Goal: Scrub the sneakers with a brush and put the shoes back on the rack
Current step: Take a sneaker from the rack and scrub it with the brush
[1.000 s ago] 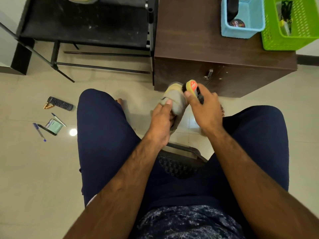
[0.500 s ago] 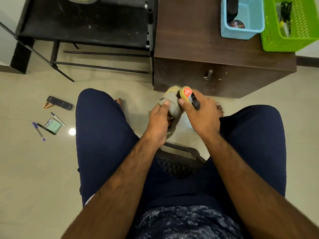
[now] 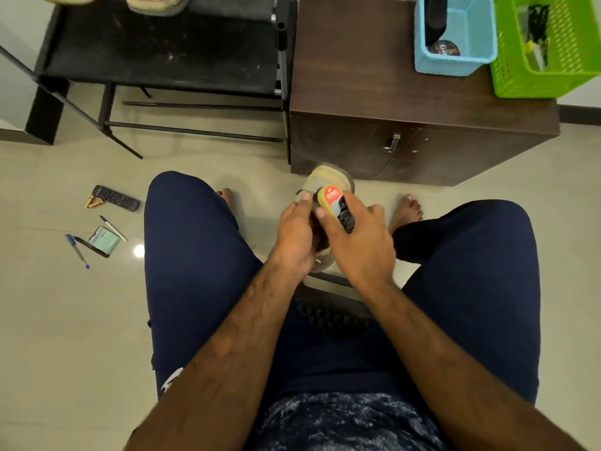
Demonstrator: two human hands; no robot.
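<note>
Sneaker (image 3: 328,177) held in left hand (image 3: 294,239); right hand (image 3: 361,245), grasping the brush (image 3: 335,206), has drawn it back over the upper.

Pale glossy tiles cover the floor (image 3: 65,320), with a bright spot of reflected light (image 3: 139,251) on them. A dark brown wooden cabinet (image 3: 357,76) with a metal handle (image 3: 393,143) stands on it. A white wall (image 3: 582,100) with dark skirting (image 3: 580,114) shows at its right.

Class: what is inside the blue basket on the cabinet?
A round dark tin and a tall black object; the near wall of the blue basket hides anything lower.
</note>
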